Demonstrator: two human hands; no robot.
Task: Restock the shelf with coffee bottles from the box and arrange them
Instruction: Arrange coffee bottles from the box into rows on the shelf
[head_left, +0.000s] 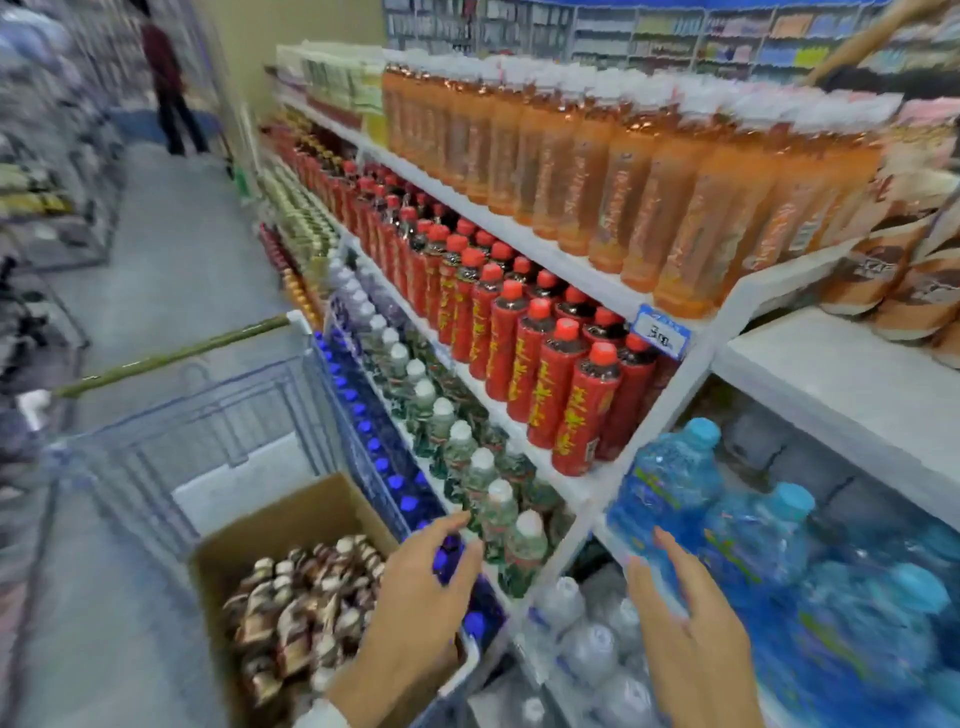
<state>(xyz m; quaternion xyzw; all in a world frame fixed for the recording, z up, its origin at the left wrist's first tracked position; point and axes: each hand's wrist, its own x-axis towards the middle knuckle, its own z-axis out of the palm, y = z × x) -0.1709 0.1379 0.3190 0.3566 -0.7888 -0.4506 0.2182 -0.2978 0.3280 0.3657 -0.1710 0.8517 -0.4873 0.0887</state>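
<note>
Left hand (421, 587) at 6 o'clock, fingers spread wide, holding nothing, right hand (680, 623) at 5 o'clock, wide too, empty, coffee bottles (301, 613) in brown box (291, 519) at 7 o'clock, shelf (831, 374) at 3 o'clock.

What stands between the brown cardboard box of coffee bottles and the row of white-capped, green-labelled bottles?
In the head view: the wire side of the cart holding the cardboard box, then a row of dark blue-capped bottles.
</note>
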